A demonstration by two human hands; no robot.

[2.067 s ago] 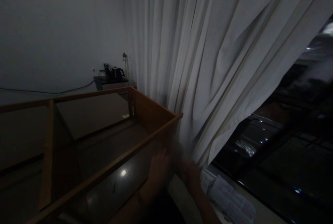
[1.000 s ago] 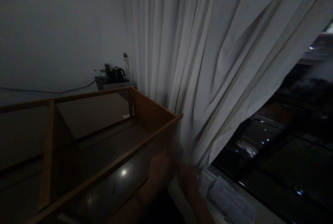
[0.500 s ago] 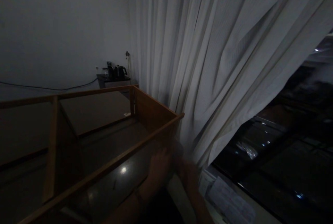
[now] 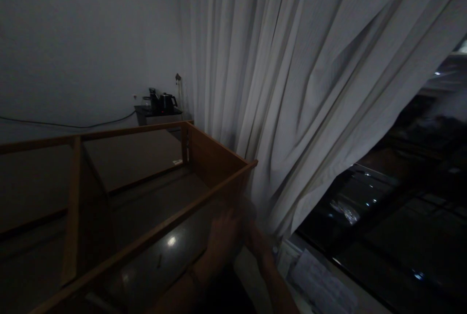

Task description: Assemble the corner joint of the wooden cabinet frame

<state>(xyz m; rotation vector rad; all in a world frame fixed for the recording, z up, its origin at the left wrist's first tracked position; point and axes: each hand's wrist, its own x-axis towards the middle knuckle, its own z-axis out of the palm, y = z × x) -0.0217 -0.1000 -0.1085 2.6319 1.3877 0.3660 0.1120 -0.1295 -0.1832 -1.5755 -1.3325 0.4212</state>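
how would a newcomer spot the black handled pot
Find the white fabric curtain, then the brown wooden frame beside it. Past the frame's far corner stands a small dark-topped table. On its right half, the black handled pot differs from the dark upright object beside it by its right-pointing handle.

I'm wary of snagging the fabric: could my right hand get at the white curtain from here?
Probably yes: the right hand looks close to the lower folds of the white curtain, with nothing visibly blocking the way. Dimness and blur hide whether that hand holds anything.
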